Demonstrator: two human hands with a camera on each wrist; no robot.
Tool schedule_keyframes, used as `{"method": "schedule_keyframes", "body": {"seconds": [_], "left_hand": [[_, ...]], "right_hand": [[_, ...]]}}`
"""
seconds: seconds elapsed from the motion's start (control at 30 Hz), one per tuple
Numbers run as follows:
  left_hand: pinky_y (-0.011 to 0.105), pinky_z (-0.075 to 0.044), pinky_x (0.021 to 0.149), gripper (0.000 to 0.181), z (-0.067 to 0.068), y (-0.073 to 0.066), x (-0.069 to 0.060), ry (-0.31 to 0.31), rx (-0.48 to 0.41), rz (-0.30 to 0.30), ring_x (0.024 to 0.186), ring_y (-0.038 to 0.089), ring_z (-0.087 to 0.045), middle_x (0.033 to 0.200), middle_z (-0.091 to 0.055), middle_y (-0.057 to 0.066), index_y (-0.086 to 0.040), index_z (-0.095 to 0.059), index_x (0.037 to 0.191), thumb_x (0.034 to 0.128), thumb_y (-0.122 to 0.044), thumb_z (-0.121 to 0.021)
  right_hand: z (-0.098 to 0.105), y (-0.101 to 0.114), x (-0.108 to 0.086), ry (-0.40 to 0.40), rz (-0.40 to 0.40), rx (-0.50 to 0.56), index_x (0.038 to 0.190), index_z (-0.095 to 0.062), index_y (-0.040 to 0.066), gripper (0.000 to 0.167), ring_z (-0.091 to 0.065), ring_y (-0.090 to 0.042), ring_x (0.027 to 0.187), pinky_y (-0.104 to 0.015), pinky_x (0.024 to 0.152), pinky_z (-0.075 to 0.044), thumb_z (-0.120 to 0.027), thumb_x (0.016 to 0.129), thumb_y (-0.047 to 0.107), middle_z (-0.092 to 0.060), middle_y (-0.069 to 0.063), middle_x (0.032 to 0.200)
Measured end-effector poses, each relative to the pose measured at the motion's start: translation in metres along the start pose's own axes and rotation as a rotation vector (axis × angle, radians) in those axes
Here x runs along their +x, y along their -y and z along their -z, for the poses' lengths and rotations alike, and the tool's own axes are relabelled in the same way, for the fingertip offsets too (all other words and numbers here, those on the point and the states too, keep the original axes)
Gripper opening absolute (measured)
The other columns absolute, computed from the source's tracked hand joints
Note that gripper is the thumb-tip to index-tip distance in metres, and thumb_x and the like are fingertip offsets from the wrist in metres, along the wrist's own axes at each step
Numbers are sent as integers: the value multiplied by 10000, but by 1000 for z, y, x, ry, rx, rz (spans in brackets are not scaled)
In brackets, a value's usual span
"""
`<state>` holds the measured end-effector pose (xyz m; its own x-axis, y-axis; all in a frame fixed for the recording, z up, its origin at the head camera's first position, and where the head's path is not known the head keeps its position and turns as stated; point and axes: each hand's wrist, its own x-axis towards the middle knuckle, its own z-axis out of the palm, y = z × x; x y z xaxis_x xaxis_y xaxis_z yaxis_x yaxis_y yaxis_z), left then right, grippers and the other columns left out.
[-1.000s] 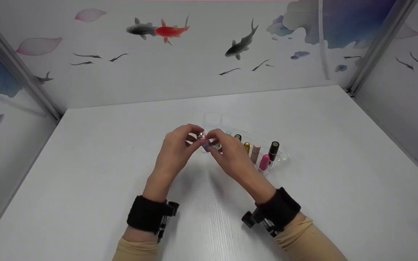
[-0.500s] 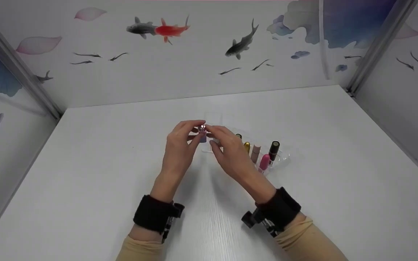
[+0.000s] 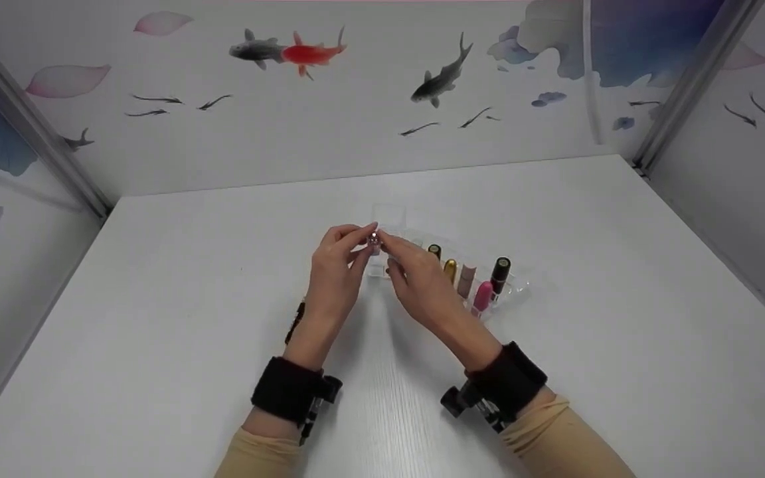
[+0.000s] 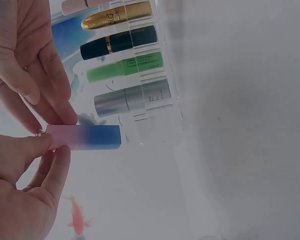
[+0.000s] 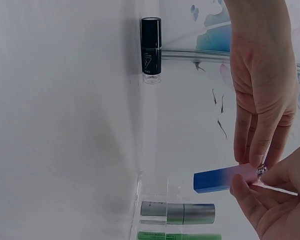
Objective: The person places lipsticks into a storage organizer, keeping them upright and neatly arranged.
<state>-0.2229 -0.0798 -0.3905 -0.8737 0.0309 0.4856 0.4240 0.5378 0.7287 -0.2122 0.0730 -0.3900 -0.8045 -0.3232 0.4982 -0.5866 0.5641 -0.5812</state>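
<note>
A lipstick (image 4: 95, 137), a square tube fading from pink to blue with a silvery ornament at the pink end, is held above the table, blue end down. My left hand (image 3: 333, 279) pinches its pink end between thumb and index finger. Fingertips of my right hand (image 3: 425, 279) touch the tube from the other side; in the head and left wrist views that thumb stands apart from it. Beside it, a clear plastic holder (image 4: 177, 110) carries a silver tube (image 4: 112, 102), a green tube (image 4: 125, 67), a dark tube (image 4: 117, 42) and a gold lipstick (image 4: 115, 17).
At the holder's right end stand a bright pink tube (image 3: 483, 296), a dusty-pink tube (image 3: 467, 281) and a black tube (image 3: 501, 272). A black bottle (image 5: 151, 47) stands on the white table (image 3: 176, 318), partly behind my left forearm. Printed panels surround the table.
My left hand has shifted right and slightly away from me, lifting the lipstick and turning it more upright. My right thumb has come off the tube; the right arm has barely moved.
</note>
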Motion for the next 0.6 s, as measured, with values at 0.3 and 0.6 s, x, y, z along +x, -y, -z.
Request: {"method": "schedule_keyframes", "body": {"seconds": [0.3,0.6], "left_hand": [[280,-572,958,398,-4,5,-2,41,-32,-15,1205,283,-673,1283,-659,176,29,-668,1346,954,97,-691],[289,-568,971,415,-7,6,-3,99,0,11,1256,276,-653,1350,-654,184,37,-630,1373,967,124,-653]], "right_hand": [[-3,-6,1,37,-11,-11,1467,-519,-109,438,-610,-377,1306,-490,1088,-489,-542,1031,-77,-608,-256,1423],[-6,-11,-1,60,-31,13,1468,-516,-110,434,-596,-375,1318,-490,1084,-491,-534,1037,-68,-593,-263,1437]]}}
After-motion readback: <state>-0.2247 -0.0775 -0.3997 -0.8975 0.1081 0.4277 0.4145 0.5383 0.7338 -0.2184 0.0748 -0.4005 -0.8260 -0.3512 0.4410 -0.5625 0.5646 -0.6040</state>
